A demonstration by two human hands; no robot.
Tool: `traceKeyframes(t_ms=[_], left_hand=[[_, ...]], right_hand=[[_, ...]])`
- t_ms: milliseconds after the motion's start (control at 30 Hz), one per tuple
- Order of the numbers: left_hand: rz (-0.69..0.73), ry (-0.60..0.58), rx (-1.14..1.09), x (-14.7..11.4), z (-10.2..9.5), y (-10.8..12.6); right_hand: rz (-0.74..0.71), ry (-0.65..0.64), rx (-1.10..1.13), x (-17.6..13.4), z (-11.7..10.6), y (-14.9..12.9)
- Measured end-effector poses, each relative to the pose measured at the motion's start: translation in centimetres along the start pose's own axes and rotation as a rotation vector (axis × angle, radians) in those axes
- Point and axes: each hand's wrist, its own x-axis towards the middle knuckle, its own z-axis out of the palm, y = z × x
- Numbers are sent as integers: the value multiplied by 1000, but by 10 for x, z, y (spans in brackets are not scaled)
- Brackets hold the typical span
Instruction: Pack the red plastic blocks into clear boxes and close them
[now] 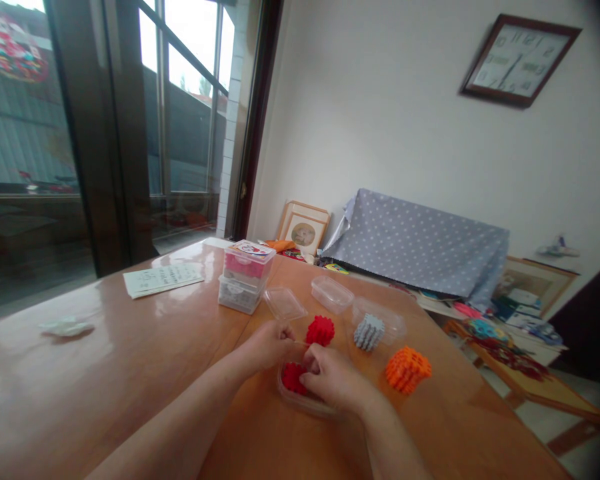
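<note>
My left hand (276, 343) is closed in a pinch above the table. Something thin and pale runs from its fingertips toward my right hand (330, 375), too small to make out. The right fingers are curled together over a clear plastic tub (310, 404), whose far part they hide. Red toothed plastic pieces (293, 378) lie inside this tub, beside my right fingertips. Just beyond my hands stands a red stack of toothed pieces (321, 331). To the right are a grey stack (369, 333) and an orange stack (408, 370) of similar pieces.
Two stacked clear boxes (245, 283), the upper with pink contents, stand at the back left. A clear lid (285, 304) and two clear trays (333, 295) lie behind the stacks. Written papers (163, 279) and a crumpled white wrapper (67, 327) rest on the left of the table.
</note>
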Motion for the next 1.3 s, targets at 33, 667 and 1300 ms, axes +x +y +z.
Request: traceKeyframes(t_ms=[33,667,1300], left_hand=[[-4,1,-8,0,0,0],[-8,96,-13,11,-7,-12],[-16,104,-39,13,-6,-15]], right_hand=[[-11,0,24,1,-1,0],[-46,454,281,42,-23,75],[-16,364,432,37,-28,48]])
